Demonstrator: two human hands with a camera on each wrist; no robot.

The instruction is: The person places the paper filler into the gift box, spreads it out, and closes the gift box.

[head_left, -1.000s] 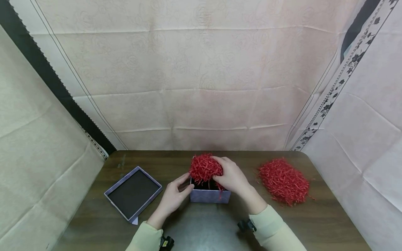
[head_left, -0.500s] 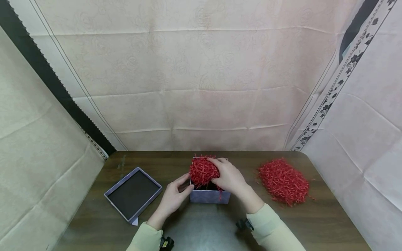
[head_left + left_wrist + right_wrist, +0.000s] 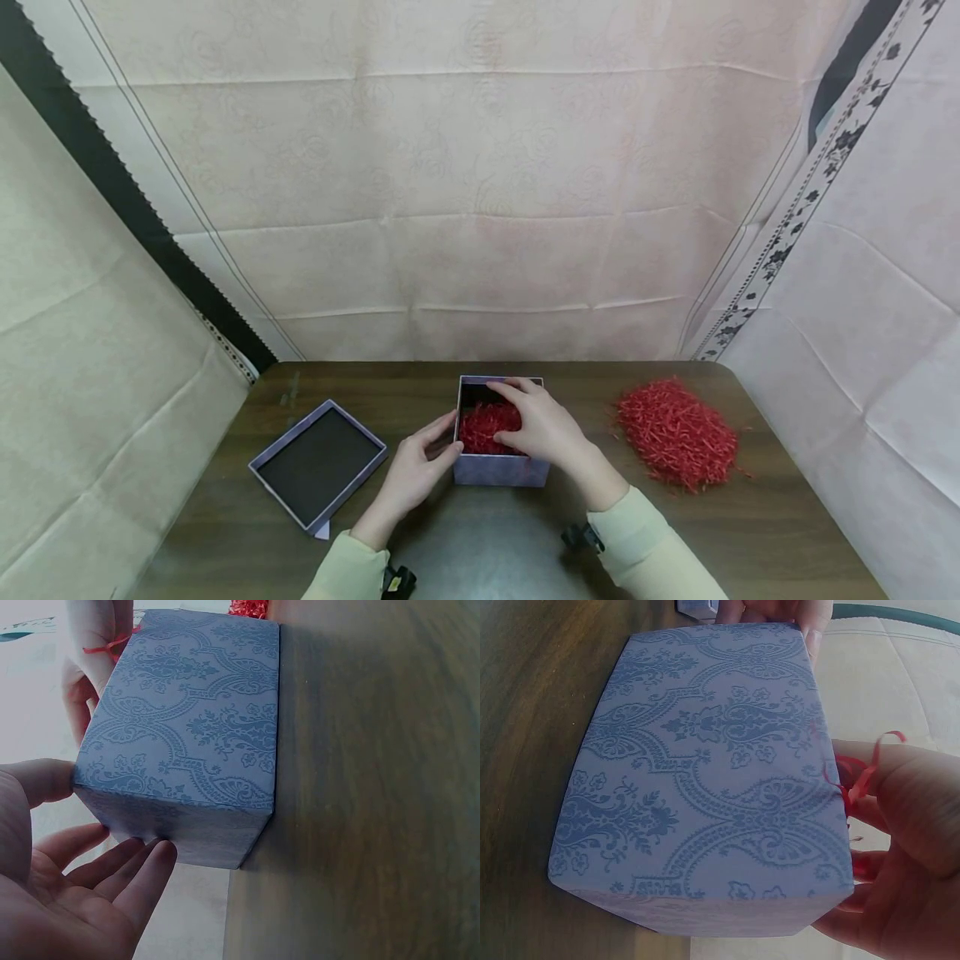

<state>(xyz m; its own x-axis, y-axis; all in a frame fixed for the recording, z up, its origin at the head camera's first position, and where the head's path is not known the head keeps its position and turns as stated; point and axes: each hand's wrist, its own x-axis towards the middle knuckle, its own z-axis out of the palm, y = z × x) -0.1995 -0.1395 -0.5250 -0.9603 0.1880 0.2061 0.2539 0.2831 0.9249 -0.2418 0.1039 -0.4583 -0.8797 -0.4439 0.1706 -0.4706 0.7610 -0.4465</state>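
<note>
A blue patterned gift box [image 3: 501, 473] stands uncovered at mid-table, with a clump of red shredded paper [image 3: 483, 432] down inside it. My left hand [image 3: 411, 473] steadies the box from the left; in the left wrist view its extended fingers [image 3: 150, 881] touch the end wall and the thumb is at a corner. Over the box's right rim reaches my right hand [image 3: 549, 427], its fingers spread above the paper. In the right wrist view, a few loose red strands [image 3: 864, 778] hang by that hand at the rim; its fingertips are partly hidden behind the box.
To the right lies a loose heap of red shredded paper [image 3: 678, 433] with stray bits around it. The box lid [image 3: 321, 467], dark inside, rests upturned at the left, a small white tab under its near corner. Pale cloth [image 3: 480, 183] hangs behind the wooden table [image 3: 480, 550].
The red clump has gone from my right hand's grip above the rim down into the box. My right fingers have spread apart. The left hand stays put at the box.
</note>
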